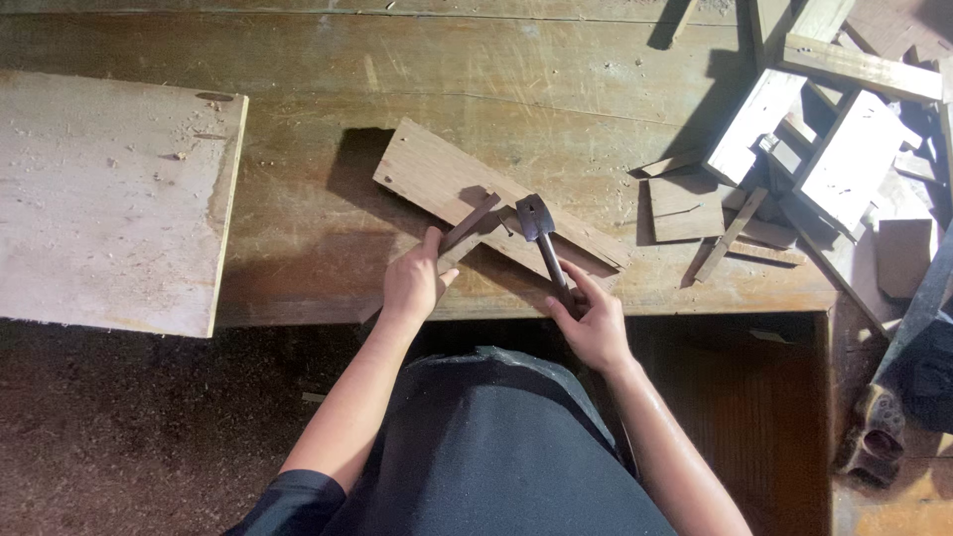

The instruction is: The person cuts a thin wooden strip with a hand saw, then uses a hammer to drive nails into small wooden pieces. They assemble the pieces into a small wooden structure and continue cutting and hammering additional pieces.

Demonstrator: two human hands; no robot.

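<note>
wooden strip (465,230) pinched in left hand (415,280); right hand (594,323) grip closed round hammer (541,238).

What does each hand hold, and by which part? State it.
Right hand holds the hammer by its handle's lower end. Left hand steadies a narrow wooden strip at its near end.
</note>
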